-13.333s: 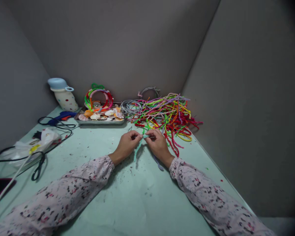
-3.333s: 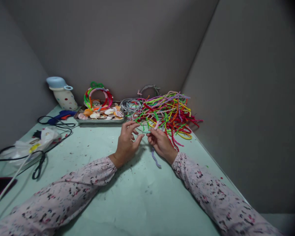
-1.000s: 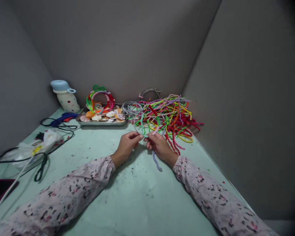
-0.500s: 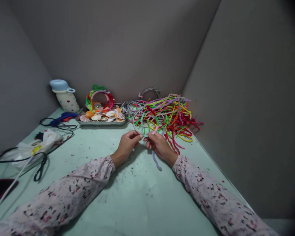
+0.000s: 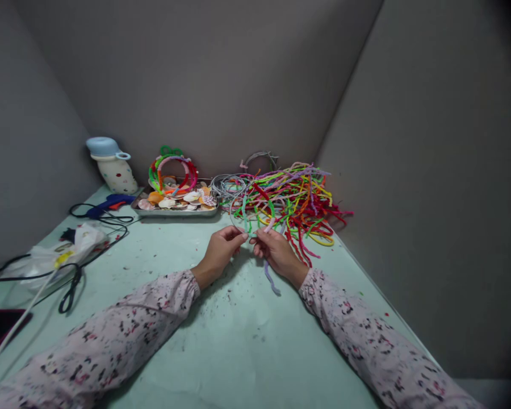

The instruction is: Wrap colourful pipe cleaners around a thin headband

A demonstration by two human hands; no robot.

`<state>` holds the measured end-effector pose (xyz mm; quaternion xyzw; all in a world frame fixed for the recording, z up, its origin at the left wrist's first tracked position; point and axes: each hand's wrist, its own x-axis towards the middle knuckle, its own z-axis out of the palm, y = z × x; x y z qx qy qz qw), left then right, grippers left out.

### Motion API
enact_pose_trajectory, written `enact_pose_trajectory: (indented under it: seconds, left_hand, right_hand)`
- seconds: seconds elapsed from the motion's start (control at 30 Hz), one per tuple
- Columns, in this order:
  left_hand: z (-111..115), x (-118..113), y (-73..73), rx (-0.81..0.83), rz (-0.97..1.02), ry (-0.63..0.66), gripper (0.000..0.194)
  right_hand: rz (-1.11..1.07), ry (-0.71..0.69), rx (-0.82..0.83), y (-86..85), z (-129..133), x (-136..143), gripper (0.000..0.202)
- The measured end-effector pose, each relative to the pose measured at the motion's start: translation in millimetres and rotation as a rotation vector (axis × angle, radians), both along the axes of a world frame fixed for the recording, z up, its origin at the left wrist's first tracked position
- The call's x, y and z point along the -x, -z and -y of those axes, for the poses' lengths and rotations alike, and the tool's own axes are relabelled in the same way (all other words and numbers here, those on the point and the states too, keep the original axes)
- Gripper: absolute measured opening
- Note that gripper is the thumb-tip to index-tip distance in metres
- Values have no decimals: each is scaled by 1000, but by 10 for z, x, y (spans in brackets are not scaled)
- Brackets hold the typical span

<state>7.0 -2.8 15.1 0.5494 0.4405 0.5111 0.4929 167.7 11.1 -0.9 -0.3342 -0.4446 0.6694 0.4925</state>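
Observation:
Between my hands stands a wire ring [image 5: 271, 208], its right side wrapped in red, green and pink pipe cleaner, its left side bare grey wire. My left hand [image 5: 220, 251] is closed, thumb and forefinger pinching the ring's lower left. My right hand [image 5: 281, 257] is closed on the pink-wrapped lower right of the ring. A pale teal pipe cleaner [image 5: 244, 208] rises from the gap between the fingertips. Below my right hand hangs the end of a lavender pipe cleaner [image 5: 272, 280]. My fingers hide the point where wire and teal strand meet.
Behind the hands lies a pile of pipe cleaners [image 5: 306, 193] beside coiled grey wire [image 5: 227, 184]. A metal tray [image 5: 176, 213] holds shells and wrapped rings [image 5: 157, 170]. Leftward are a bottle [image 5: 114, 170], a blue tool [image 5: 106, 205], black cords [image 5: 70, 289] and a plastic bag [image 5: 42, 258].
The upper part of the teal pipe cleaner has shifted slightly to the left. Both hands keep nearly the same place and grip.

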Motion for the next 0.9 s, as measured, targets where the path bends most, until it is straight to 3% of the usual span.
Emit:
enact_pose_trajectory:
  seconds: [0.9]
  left_hand:
    - [-3, -15, 15, 89, 195, 107, 26]
  right_hand:
    - [-17, -48, 34, 26, -5, -20, 25]
